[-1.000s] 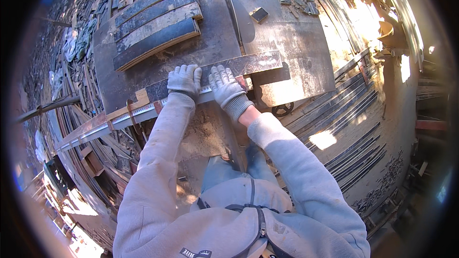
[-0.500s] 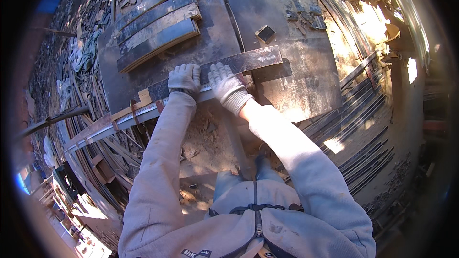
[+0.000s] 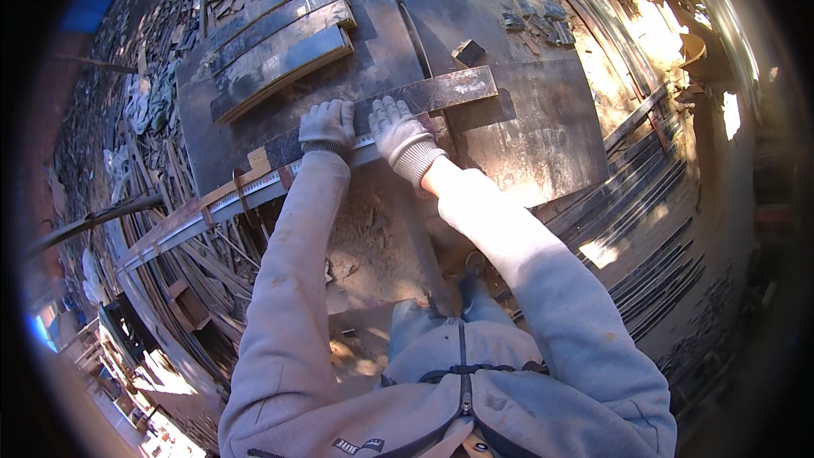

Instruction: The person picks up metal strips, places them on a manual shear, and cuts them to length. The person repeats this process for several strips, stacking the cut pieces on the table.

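A long dark plank [image 3: 462,90] lies slantwise along the near edge of the dark worktable, beside a pale metal rail marked like a ruler [image 3: 246,189]. My left hand [image 3: 328,125], in a light knit glove, bends its fingers over the plank, pressed close together. Just right of it, my gloved right hand [image 3: 398,130] lies on the same plank with its fingers stretched out and slightly apart. Past the left hand, a small tan wood block [image 3: 259,160] sits by the rail. A stack of dark-faced boards [image 3: 284,68] rests on the table beyond my hands.
A small dark block [image 3: 469,53] stands on the worktable [image 3: 543,123] past the plank's right end. Several offcuts [image 3: 543,24] lie farther back. Long thin strips [image 3: 653,246] cover the ground at right; heaped scrap wood [image 3: 165,174] lies at left.
The whole view has shifted slightly. Both hands stay on the plank, and hands and plank sit a little farther from me, nearer the board stack.
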{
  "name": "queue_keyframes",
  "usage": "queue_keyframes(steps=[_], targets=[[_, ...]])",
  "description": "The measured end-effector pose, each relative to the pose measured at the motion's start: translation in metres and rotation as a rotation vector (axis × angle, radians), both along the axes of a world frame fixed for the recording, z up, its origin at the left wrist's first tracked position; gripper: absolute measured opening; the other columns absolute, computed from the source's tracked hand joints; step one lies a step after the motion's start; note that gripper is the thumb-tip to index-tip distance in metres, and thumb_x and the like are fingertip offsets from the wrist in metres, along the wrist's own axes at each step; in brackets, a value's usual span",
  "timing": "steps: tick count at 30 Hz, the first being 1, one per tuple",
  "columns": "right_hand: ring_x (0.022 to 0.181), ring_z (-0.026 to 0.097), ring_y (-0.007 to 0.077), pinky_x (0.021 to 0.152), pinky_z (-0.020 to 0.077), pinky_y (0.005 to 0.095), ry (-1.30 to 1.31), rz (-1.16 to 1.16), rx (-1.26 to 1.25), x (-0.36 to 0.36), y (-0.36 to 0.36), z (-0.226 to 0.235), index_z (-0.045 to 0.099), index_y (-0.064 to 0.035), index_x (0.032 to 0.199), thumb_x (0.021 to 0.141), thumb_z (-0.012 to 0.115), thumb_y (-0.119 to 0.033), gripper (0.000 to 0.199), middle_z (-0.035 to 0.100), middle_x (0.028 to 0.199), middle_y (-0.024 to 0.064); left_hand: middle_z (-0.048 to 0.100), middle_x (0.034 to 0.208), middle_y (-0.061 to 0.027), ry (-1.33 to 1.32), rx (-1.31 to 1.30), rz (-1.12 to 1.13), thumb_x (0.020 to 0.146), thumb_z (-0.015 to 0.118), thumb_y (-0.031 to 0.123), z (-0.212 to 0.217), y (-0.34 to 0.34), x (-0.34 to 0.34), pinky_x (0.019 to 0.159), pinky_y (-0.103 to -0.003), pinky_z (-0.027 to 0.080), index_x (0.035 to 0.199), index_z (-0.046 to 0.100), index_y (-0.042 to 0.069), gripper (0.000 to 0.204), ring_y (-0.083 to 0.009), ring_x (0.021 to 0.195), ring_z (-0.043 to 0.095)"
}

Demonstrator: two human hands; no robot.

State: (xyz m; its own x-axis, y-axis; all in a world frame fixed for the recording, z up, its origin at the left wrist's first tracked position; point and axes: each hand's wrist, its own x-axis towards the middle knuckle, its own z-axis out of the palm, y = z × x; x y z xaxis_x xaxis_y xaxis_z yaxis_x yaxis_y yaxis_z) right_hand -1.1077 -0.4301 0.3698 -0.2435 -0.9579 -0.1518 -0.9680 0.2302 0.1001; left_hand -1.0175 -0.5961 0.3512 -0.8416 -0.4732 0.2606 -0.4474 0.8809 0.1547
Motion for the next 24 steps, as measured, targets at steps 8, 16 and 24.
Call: queue_keyframes(steps=[8, 16, 24], targets=[[0.157, 0.039, 0.0483, 0.128, 0.0327, 0.0605, 0.004, -0.024, 0.065, 0.0033, -0.0022, -0.0043, 0.044, 0.0052, 0.160, 0.108, 0.046, -0.018, 0.058, 0.039, 0.170, 0.0305, 0.074, 0.103, -0.0128, -0.017, 0.028, 0.027, 0.110, 0.053, 0.038, -0.0010, 0.0012, 0.0006, 0.095, -0.050, 0.051, 0.104, 0.072, 0.013, 0.032, -0.0350, 0.103, 0.068], [0.152, 0.047, 0.0478, 0.126, 0.0358, 0.0594, 0.006, -0.044, -0.059, 0.0036, -0.0029, -0.0010, 0.049, 0.0059, 0.157, 0.106, 0.048, -0.018, 0.055, 0.045, 0.166, 0.0308, 0.076, 0.105, -0.0129, -0.004, 0.014, 0.038, 0.110, 0.053, 0.038, -0.0006, -0.0023, -0.0032, 0.095, -0.049, 0.052, 0.103, 0.073, 0.013, 0.033, -0.0349, 0.103, 0.070], [0.155, 0.041, 0.0499, 0.126, 0.0352, 0.0610, 0.011, -0.023, 0.081, 0.0052, -0.0088, 0.0038, 0.045, 0.0085, 0.159, 0.109, 0.044, -0.015, 0.055, 0.040, 0.168, 0.0328, 0.077, 0.106, -0.0120, -0.004, 0.032, 0.064, 0.110, 0.054, 0.038, -0.0041, -0.0046, -0.0037, 0.094, -0.049, 0.052, 0.101, 0.074, 0.013, 0.033, -0.0348, 0.104, 0.070]])
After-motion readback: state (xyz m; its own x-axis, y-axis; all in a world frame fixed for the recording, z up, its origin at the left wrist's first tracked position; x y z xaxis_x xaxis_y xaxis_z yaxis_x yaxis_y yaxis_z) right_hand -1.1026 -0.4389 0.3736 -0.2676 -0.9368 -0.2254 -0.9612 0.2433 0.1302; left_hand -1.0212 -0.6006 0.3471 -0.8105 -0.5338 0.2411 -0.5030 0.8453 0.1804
